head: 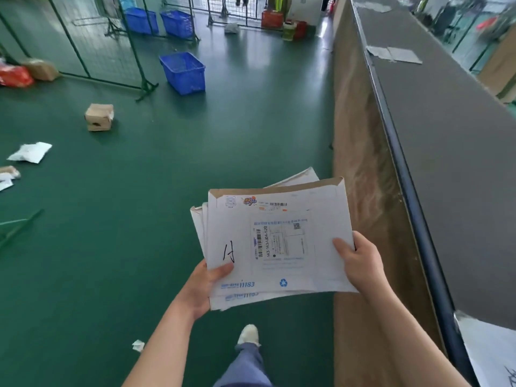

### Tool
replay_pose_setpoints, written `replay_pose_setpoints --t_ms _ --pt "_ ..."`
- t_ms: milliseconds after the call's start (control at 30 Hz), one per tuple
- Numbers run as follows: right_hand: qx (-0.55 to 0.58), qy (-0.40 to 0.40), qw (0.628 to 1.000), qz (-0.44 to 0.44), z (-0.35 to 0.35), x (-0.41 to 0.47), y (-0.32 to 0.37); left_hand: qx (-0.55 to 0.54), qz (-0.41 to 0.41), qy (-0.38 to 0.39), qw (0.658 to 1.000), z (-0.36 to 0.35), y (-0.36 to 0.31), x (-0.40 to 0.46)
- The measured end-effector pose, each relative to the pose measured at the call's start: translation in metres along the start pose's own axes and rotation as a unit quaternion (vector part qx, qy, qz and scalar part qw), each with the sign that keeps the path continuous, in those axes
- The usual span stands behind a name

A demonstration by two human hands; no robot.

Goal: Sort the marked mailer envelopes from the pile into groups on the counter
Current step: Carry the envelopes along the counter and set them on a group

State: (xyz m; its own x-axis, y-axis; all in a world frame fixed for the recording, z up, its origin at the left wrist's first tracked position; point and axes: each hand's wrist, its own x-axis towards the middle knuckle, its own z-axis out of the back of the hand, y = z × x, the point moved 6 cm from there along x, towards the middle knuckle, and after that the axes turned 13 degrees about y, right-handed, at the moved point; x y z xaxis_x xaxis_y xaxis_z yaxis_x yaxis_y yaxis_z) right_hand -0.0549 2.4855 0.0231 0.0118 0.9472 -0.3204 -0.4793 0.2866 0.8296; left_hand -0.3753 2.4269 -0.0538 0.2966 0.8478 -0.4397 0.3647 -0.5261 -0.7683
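Sorting barely begun: the stack was in hand, off the table.

The left hand [205, 286] and right hand [360, 263] each gripped a side of the stack of mailer envelopes [279, 247]; right of them the table [446, 163] carried one marked envelope [494, 356] at its near end.

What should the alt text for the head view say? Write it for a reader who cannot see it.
Both hands hold a stack of white mailer envelopes over a green floor, the left hand gripping the near left corner and the right hand the right edge. The top envelope bears a handwritten black mark and a shipping label. A long grey counter runs along the right; blue baskets stand on the floor beyond.
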Motion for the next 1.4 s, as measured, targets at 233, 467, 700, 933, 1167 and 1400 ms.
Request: replay_pose_setpoints --t_ms 233,467,700,933,1167,1400 --pt "0.045 -0.068 0.997 -0.012 0.068 0.148 0.044 0.071 0.020 0.006 0.997 -0.019 -0.128 0.173" --pt "0.129 -0.123 0.984 -0.008 0.138 0.322 0.040 0.143 0.024 0.007 0.989 -0.052 -0.207 0.374" --pt "0.195 -0.084 0.977 -0.028 0.216 0.534 0.057 0.211 0.021 -0.008 0.977 -0.113 -0.313 0.590" --pt "0.168 -0.095 0.981 0.004 0.250 0.725 0.141 0.191 -0.073 -0.089 0.975 -0.099 -0.426 0.720" --pt "0.149 -0.099 0.984 0.023 0.234 0.944 0.213 0.156 -0.157 -0.143 0.965 -0.029 -0.522 0.884" --pt "0.167 -0.093 0.981 0.018 0.253 1.121 0.298 0.129 -0.109 -0.124 0.978 0.012 -0.640 1.052"
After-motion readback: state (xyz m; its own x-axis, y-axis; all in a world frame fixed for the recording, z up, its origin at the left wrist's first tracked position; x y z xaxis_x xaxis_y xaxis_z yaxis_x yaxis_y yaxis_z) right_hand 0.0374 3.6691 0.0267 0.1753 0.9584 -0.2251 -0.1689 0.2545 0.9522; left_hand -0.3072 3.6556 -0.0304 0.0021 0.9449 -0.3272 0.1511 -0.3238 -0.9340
